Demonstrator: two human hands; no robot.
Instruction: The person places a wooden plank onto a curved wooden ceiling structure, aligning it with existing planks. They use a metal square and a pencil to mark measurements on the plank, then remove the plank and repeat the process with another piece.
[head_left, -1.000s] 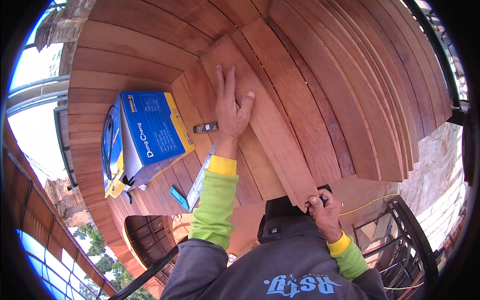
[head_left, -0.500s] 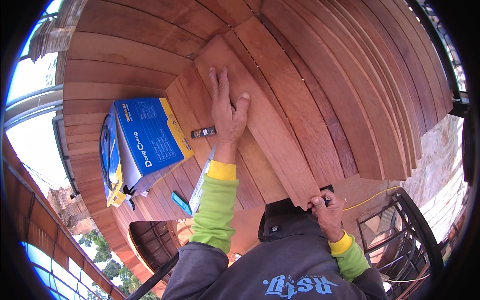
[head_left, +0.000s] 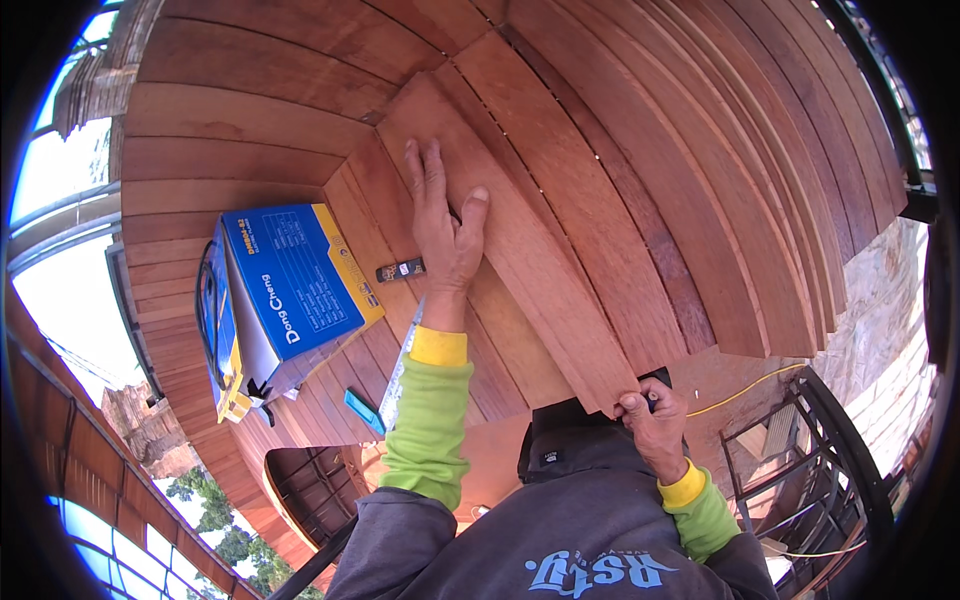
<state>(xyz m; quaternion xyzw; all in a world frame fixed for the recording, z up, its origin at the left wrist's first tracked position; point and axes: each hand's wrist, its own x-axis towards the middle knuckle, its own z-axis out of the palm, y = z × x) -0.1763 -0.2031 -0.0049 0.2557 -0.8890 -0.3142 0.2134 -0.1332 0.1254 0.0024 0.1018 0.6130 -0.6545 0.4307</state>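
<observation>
A reddish-brown wooden plank (head_left: 530,250) lies aslant over other boards, its near end reaching toward my body. Fingers stretched out, my left hand (head_left: 447,230) rests on the plank's left edge near its far part. A small dark spot shows beside that palm, mostly hidden. My right hand (head_left: 655,425) is closed at the plank's near end, thumb and fingertips by the corner. It grips a small black object (head_left: 653,398), mostly covered by the fingers, whose kind I cannot make out.
Left of my left hand stands a blue and yellow box (head_left: 290,280) with open flaps. Near it lie a small black labelled item (head_left: 400,270), a turquoise tool (head_left: 364,411) and a metal ruler (head_left: 402,365), partly under my sleeve. Stacked planks (head_left: 700,190) rise at right; a black metal frame (head_left: 840,450) stands lower right.
The view has shifted slightly, so the box and far boards sit a little differently in the picture. Both hands keep their places on the plank.
</observation>
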